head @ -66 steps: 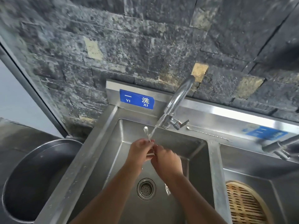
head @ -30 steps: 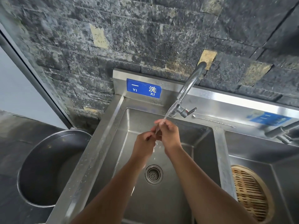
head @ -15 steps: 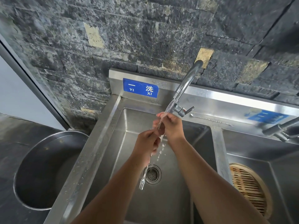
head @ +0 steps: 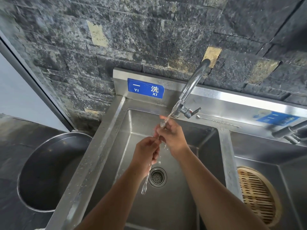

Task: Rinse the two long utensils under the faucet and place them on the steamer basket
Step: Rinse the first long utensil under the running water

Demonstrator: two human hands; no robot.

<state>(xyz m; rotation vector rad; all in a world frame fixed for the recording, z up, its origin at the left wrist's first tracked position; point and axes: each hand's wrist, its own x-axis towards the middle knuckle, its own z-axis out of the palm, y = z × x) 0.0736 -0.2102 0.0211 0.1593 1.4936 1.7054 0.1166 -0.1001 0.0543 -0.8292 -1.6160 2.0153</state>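
Observation:
A long thin metal utensil (head: 146,180) with a small forked tip hangs down over the left sink (head: 182,201). My left hand (head: 147,151) grips its middle. My right hand (head: 171,135) pinches its upper end under the water running from the faucet (head: 191,87). A second long thin utensil (head: 219,121) lies on the ledge behind the sinks, right of the faucet base. The round bamboo steamer basket (head: 259,195) sits in the right sink.
A drain strainer (head: 157,176) is in the left sink's floor. A large steel pot (head: 48,171) stands left of the sink. A second faucet (head: 290,131) reaches in from the right. A dark stone wall (head: 149,39) rises behind.
Both hands stay under the stream. The forked end now hangs below my left hand near the drain, where one second ago it was hidden. The view has shifted slightly.

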